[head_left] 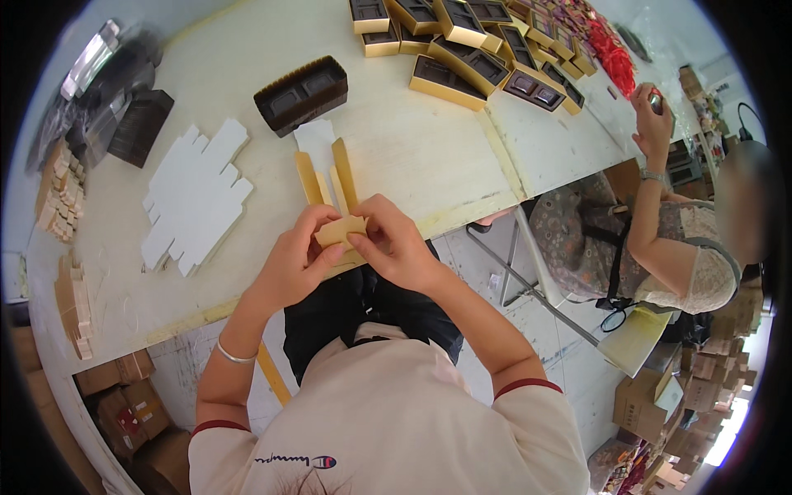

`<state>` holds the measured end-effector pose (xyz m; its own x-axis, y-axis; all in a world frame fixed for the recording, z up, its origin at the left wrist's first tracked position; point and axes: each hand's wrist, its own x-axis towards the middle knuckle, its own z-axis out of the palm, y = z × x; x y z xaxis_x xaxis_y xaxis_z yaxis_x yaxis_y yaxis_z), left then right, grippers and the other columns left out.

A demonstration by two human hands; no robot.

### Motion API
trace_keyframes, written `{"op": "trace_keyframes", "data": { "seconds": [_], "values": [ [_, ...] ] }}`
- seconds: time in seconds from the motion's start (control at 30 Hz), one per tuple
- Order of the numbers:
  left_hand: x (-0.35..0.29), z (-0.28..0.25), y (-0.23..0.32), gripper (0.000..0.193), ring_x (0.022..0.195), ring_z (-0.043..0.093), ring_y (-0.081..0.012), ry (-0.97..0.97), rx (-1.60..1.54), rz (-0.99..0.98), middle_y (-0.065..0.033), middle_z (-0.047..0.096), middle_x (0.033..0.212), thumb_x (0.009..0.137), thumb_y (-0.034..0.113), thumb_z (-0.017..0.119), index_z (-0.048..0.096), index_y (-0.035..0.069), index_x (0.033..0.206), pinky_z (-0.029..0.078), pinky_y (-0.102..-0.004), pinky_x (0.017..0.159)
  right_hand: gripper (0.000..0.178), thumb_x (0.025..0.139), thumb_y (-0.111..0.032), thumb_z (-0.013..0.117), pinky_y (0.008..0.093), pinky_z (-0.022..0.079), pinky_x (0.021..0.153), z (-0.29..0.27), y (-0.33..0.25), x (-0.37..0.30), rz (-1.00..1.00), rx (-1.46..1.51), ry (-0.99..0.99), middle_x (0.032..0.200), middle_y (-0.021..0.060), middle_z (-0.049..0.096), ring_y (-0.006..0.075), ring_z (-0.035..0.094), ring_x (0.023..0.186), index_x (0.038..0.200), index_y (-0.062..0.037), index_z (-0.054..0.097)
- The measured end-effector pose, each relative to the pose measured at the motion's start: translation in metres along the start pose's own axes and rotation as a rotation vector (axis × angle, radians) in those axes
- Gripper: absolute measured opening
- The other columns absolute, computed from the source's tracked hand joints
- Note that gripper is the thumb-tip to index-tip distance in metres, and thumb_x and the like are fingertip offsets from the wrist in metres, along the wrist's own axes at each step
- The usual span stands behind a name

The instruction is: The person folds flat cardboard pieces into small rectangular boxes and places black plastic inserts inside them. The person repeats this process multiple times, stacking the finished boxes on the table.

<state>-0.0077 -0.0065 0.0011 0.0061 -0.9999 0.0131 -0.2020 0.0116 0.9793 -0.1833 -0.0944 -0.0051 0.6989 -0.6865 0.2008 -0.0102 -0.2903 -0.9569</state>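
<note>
Near the front edge of the table, a gold cardboard box blank (341,230) is partly folded, with its long gold side flaps standing up and a white end panel lying away from me. My left hand (294,257) pinches the near end of the blank between thumb and fingers. On the other side of that end, my right hand (398,245) grips it too, its thumb pressed on a folded flap. Just beyond the blank stands a stack of dark plastic trays (301,95). To the left lies a pile of flat white box blanks (198,198).
Gold boxes with dark inserts (450,82) crowd the far right of the table, near red ribbon (612,58). At the far left are a dark stack (140,128) and folded card pieces (62,194). A seated co-worker (660,223) is on the right. Cartons (132,412) sit beneath the table.
</note>
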Motion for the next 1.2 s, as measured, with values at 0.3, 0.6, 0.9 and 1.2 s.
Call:
{"op": "trace_keyframes", "data": {
  "seconds": [0.3,0.6,0.9,1.2],
  "values": [
    [-0.011,0.017,-0.001,0.017,0.070,0.062,-0.0208,0.276,0.623,0.312,-0.0114,0.057,0.111,0.083,0.000,0.066,0.060,-0.001,0.099,0.050,-0.0286,0.063,0.023,0.074,-0.006,0.063,0.0333,0.044,0.066,-0.002,-0.004,-0.009,-0.523,-0.867,-0.003,0.097,0.0099,0.053,0.0235,0.056,0.073,0.095,-0.0026,0.057],
    [0.012,-0.006,0.021,0.007,0.071,0.058,-0.0298,-0.095,0.661,0.049,-0.0077,0.060,0.078,0.075,0.006,0.070,0.064,0.003,0.075,0.047,-0.0368,0.064,0.019,0.072,-0.004,0.065,0.0404,0.046,0.068,-0.003,-0.022,0.008,-0.059,-0.788,-0.456,0.083,0.0075,0.055,0.0273,0.059,0.084,0.091,-0.0045,0.060],
    [0.012,-0.040,0.039,0.029,0.098,0.054,-0.0256,-0.163,1.136,0.400,-0.0038,0.059,0.110,0.070,0.015,0.077,0.068,0.008,0.096,0.043,-0.0425,0.086,0.014,0.077,-0.014,0.069,0.0403,0.046,0.069,-0.048,-0.001,0.016,-0.317,-1.047,-0.120,0.077,0.0087,0.057,0.0293,0.059,0.080,0.082,-0.0064,0.059],
    [-0.012,-0.013,0.018,0.032,0.100,0.054,-0.0297,-0.021,0.809,0.366,-0.0076,0.060,0.110,0.067,0.017,0.079,0.062,0.006,0.090,0.047,-0.0377,0.083,0.045,0.076,0.004,0.064,0.0386,0.048,0.077,-0.013,-0.048,-0.018,-0.328,-0.563,-0.163,0.106,0.0155,0.060,0.0328,0.058,0.089,0.120,-0.0058,0.060]
  ]
}}
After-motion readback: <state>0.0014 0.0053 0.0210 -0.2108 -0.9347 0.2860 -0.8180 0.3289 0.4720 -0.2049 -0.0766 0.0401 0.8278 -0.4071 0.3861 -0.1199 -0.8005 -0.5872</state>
